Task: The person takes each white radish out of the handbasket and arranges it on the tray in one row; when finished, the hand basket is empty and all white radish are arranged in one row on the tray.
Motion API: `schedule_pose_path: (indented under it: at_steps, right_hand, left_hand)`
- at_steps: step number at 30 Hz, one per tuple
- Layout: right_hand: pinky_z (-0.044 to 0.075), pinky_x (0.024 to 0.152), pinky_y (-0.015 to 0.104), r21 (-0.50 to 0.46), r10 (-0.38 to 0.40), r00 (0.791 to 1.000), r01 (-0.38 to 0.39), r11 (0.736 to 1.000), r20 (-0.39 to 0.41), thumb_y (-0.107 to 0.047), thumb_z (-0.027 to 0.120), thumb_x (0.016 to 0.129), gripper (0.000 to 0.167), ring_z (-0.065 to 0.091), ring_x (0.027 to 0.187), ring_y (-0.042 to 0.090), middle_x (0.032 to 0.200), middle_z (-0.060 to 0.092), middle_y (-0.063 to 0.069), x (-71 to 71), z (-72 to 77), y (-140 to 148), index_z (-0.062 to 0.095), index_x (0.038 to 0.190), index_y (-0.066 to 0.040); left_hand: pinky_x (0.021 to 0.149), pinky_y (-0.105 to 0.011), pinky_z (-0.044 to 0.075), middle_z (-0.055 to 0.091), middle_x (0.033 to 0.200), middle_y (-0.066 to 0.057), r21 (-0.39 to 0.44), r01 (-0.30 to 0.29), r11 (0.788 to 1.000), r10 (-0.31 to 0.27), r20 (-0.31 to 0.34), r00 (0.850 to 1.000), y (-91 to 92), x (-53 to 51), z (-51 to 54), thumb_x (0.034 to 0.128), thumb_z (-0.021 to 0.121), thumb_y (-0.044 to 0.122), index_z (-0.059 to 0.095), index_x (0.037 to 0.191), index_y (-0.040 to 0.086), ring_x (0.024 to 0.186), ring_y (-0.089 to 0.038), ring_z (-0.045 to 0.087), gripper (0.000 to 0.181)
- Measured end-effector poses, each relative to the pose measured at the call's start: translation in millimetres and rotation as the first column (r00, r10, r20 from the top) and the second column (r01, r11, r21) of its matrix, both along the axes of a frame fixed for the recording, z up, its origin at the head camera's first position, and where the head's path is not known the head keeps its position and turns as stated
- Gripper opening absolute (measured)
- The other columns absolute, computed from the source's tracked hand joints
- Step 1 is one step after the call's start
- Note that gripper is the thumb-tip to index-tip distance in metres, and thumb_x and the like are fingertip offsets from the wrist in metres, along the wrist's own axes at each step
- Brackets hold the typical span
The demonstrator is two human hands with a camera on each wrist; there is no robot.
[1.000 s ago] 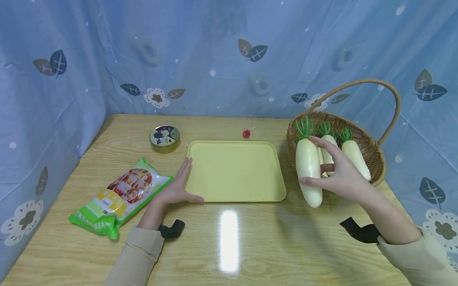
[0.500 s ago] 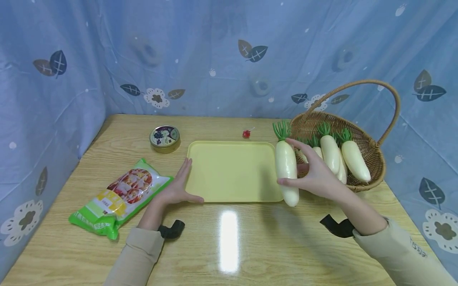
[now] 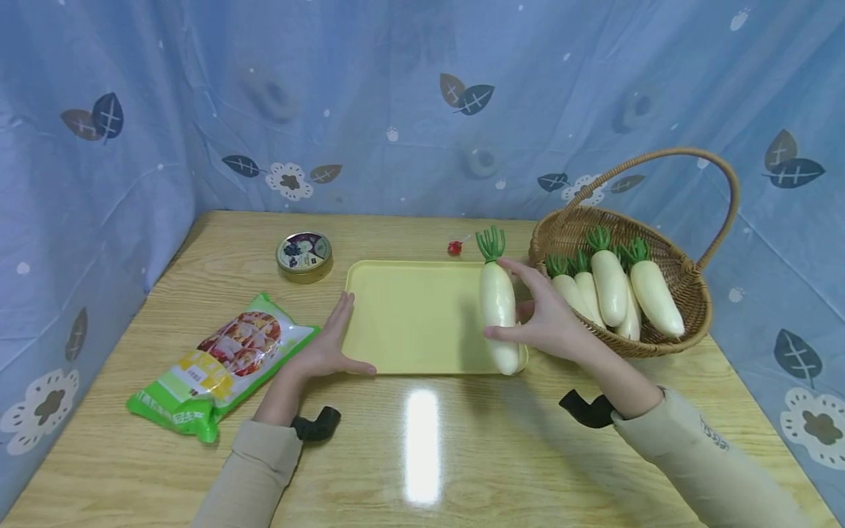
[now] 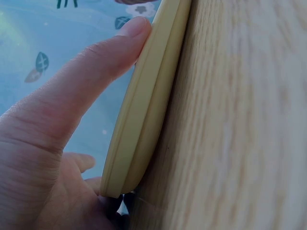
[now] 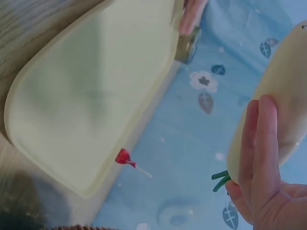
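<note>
My right hand [image 3: 548, 317] grips a white radish [image 3: 496, 304] with green stalks, thumb on its near side and fingers toward the stalk end. The radish hangs above the right part of a yellow tray [image 3: 422, 315]; in the right wrist view the radish [image 5: 292, 91] is well apart from the tray [image 5: 91, 86]. At the tray's left front corner rests my left hand [image 3: 323, 352], fingers and thumb spread. Its thumb [image 4: 91, 72] touches the tray's rim [image 4: 144, 100] in the left wrist view. Several more radishes [image 3: 609, 287] lie in a wicker basket [image 3: 696, 312] at the right.
A green and white food bag [image 3: 224, 359] lies left of my left hand. Behind it stands a round tin [image 3: 304, 253]. Past the tray's far edge is a red lollipop [image 3: 455, 248]. A blue patterned curtain [image 3: 396, 110] closes off the back and sides of the wooden table [image 3: 370, 455].
My right hand has carried the radish leftward, from in front of the basket to over the tray's right part. The left hand and the tray have stayed in place.
</note>
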State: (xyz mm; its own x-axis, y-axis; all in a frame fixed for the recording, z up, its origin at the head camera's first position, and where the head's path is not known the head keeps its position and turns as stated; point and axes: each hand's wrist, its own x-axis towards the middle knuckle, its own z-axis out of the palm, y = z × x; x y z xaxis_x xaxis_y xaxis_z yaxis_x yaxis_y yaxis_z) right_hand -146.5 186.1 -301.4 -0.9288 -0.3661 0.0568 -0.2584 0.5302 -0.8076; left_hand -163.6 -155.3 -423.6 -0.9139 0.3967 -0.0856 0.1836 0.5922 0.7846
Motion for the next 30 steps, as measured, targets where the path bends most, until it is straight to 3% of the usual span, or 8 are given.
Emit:
schedule_pose_path:
  at_steps: [6,18,30]
  right_hand:
    - [0.051,0.059,0.031,0.011,0.000,1.000,0.000,1.000,-0.014,-0.020,0.082,0.067,0.095,0.058,0.068,0.020,0.140,0.026,0.015,-6.6,-6.2,-8.6,0.026,0.144,-0.019]
    - [0.051,0.058,0.033,-0.048,-0.016,0.998,0.019,0.999,0.064,-0.019,0.081,0.068,0.096,0.058,0.067,0.020,0.143,0.025,0.009,-19.1,-19.0,-25.9,0.023,0.144,-0.018]
    - [0.050,0.057,0.031,-0.074,0.048,0.993,-0.040,0.996,0.110,-0.017,0.081,0.067,0.096,0.058,0.063,0.020,0.143,0.025,0.010,-30.7,-40.2,-56.6,0.024,0.144,-0.017]
  left_hand:
    - [0.108,-0.052,0.007,-0.017,0.150,-0.012,0.008,-0.002,1.000,0.002,0.002,1.000,1.6,-0.4,0.8,0.0594,0.084,0.037,-0.011,0.146,0.009,0.136,-0.030,-0.010,0.131]
    - [0.108,-0.052,0.007,-0.017,0.150,-0.011,0.002,0.000,1.000,0.000,0.004,1.000,2.7,-2.7,0.8,0.0591,0.084,0.040,-0.011,0.146,0.009,0.137,-0.030,-0.010,0.132]
    - [0.108,-0.053,0.005,-0.018,0.150,-0.012,0.006,-0.002,1.000,0.002,0.015,1.000,0.3,-2.1,-0.6,0.0590,0.084,0.039,-0.014,0.145,0.007,0.136,-0.031,-0.010,0.134]
